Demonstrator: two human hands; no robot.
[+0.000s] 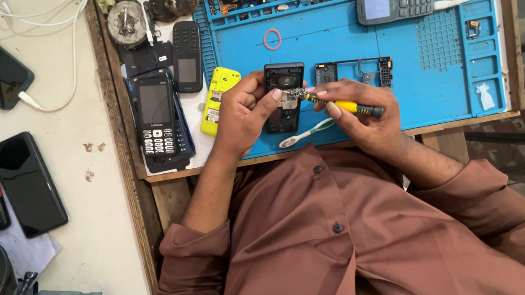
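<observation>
In my left hand (pixel 241 113) I see a black phone shell (pixel 284 97); my right hand (pixel 356 111) has a yellow-and-black screwdriver (pixel 338 104). Under both lies a blue mat (pixel 343 42). Left of my left hand: a yellow cover (pixel 218 99). A white toothbrush (pixel 305 134) sits below.

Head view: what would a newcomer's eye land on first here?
First, the blue work mat at top centre, where the left hand steadies an opened black phone while the right hand works on it with a yellow-handled screwdriver. Next, the yellow phone cover just left of the hands, and the black smartphones on the pale table at far left.
</observation>
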